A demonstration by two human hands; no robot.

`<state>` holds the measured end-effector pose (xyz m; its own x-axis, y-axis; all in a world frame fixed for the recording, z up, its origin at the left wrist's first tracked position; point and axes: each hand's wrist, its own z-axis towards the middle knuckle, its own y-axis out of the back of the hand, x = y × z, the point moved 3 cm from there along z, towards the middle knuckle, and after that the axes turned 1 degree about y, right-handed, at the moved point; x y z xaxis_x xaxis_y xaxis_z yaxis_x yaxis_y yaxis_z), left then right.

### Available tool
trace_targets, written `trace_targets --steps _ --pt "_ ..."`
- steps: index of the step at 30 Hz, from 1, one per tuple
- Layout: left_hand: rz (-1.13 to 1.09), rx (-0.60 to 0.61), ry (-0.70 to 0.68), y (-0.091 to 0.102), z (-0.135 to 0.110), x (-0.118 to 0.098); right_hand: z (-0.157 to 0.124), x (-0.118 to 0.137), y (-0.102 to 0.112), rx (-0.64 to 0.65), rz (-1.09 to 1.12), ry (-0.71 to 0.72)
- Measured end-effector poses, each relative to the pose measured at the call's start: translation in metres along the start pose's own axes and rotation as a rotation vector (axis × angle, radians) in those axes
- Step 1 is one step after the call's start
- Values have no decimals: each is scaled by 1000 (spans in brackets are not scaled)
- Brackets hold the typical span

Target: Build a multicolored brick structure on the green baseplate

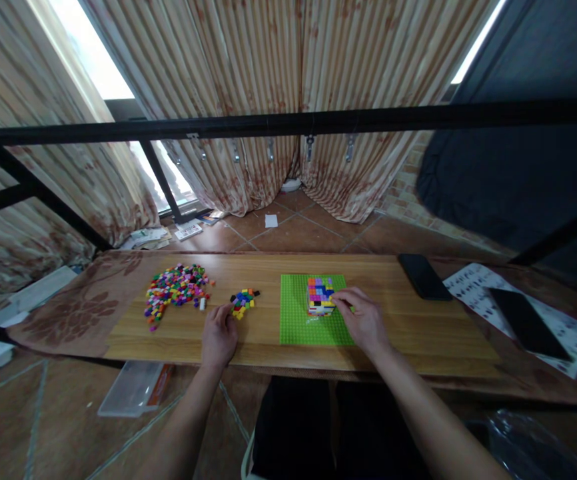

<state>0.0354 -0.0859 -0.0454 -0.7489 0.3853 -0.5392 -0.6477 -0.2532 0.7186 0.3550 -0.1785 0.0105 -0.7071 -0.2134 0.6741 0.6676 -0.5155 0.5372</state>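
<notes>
A block built of small multicoloured building bricks [320, 298] stands on a green studded baseplate [293, 327]. At the block's upper right edge my right hand [362, 320] is closed in a pinch, its fingertips on a small building brick that they partly hide. My left hand [219, 337] rests at the near left side of a small group of loose bricks [244, 301]. Its fingers are curled together at the edge of that group, and whatever they hold, if anything, is too small to make out. Farther left lies a larger heap of mixed bricks [176, 288].
All this lies on a low wooden table [398, 333]. A black phone [423, 277] sits at its right end, beside a printed sheet [473, 283] with another dark device [528, 323] on it. A clear plastic box [131, 390] is on the floor; a black bar [268, 125] crosses beyond the table.
</notes>
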Motion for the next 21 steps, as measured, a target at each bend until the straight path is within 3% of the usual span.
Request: trace_targets --steps 8,21 --pt "-9 -6 1 1 -1 -1 -2 -2 -2 -12 58 -49" --pt "-2 -14 -2 0 -2 -1 -12 -9 -5 0 -117 145"
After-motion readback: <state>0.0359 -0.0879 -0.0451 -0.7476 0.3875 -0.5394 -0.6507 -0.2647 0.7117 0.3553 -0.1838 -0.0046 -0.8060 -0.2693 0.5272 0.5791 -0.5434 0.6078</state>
